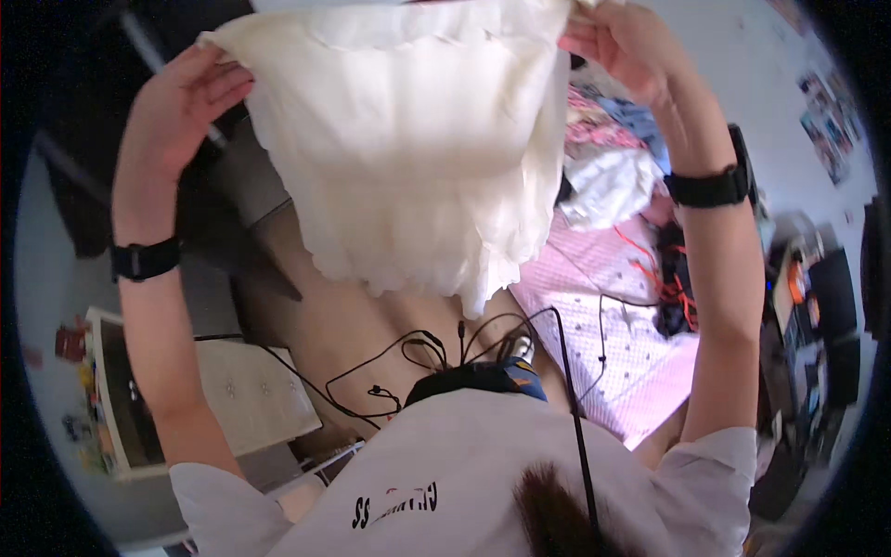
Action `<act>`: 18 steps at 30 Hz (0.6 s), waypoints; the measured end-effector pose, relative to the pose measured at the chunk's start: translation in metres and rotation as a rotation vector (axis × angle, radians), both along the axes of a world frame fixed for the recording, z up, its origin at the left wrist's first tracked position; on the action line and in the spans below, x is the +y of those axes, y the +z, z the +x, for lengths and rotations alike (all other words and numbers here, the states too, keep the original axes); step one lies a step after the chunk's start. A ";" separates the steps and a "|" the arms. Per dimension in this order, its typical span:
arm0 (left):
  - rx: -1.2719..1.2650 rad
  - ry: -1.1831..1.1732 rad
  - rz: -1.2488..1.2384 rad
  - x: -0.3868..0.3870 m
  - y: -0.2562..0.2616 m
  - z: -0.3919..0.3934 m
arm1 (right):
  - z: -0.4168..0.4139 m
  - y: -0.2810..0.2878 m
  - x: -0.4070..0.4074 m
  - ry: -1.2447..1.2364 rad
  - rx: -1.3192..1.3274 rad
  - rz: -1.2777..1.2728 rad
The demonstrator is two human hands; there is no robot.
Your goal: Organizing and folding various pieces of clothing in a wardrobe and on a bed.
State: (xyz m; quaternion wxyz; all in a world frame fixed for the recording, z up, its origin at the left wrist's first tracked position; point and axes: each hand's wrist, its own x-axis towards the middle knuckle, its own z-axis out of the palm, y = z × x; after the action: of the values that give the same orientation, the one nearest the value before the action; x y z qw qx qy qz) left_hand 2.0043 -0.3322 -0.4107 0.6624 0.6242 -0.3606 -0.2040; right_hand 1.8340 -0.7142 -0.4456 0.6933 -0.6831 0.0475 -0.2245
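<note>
A cream-white cloth garment with a scalloped, ruffled hem hangs spread out between my raised hands. At its upper left corner, my left hand pinches the fabric with the thumb and finger, the other fingers held apart. My right hand holds the upper right corner near the top of the picture. The garment's top edge runs up to the picture's rim, so part of it is cut off. Light shines through the thin fabric, and its lower edge hangs free above the floor.
On the right, a pink patterned bed cover bears a heap of clothes and a black garment with red cords. Black cables loop at my waist. A white cabinet stands at left, by the beige floor.
</note>
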 end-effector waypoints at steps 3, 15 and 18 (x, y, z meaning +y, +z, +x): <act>0.105 -0.404 -0.027 -0.008 0.037 -0.003 | -0.048 0.046 0.029 0.045 -0.002 0.137; 0.137 -0.834 -0.245 -0.162 0.115 -0.171 | -0.198 0.127 0.074 0.022 -0.168 0.102; 0.199 -1.000 -0.198 -0.175 0.127 -0.187 | -0.202 0.127 0.092 0.122 -0.132 0.164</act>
State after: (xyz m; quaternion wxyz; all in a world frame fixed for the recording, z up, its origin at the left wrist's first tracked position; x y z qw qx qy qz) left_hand 1.8169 -0.5067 -0.2840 0.5709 0.2875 -0.5677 -0.5187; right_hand 1.6316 -0.6226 -0.3185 0.7609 -0.6095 -0.0218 -0.2217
